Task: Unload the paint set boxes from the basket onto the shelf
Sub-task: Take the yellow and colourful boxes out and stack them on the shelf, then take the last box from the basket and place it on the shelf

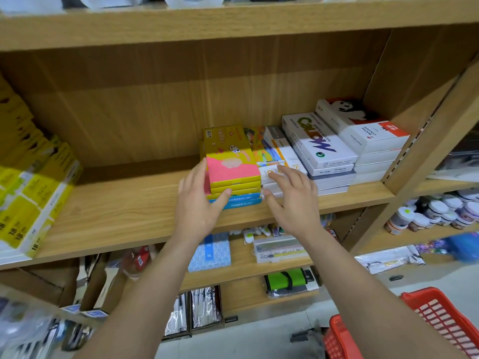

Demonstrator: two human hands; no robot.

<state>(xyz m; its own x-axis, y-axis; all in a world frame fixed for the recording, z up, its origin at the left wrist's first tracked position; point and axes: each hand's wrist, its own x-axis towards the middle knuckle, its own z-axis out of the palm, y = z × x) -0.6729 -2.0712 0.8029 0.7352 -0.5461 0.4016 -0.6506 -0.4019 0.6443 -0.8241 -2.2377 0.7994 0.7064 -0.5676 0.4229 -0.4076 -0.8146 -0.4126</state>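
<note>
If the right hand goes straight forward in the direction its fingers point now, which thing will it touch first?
Most likely the low stack of white boxes just beyond the fingertips of the right hand; the fingers already overlap its front edge in this view. Depth is unclear, so contact may already exist. The yellow and pink stack lies to its left.

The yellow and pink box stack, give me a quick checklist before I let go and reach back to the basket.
1. Yellow and pink stack resting on the shelf: ok.
2. Stack edges squared: not ok, the blue boxes underneath stick out in front.
3. Left hand steadying the stack's side: ok.
4. Right hand empty: ok, fingers spread.
5. Free shelf space to the left: ok.
6. Boxes left in the red basket: cannot tell.
</note>
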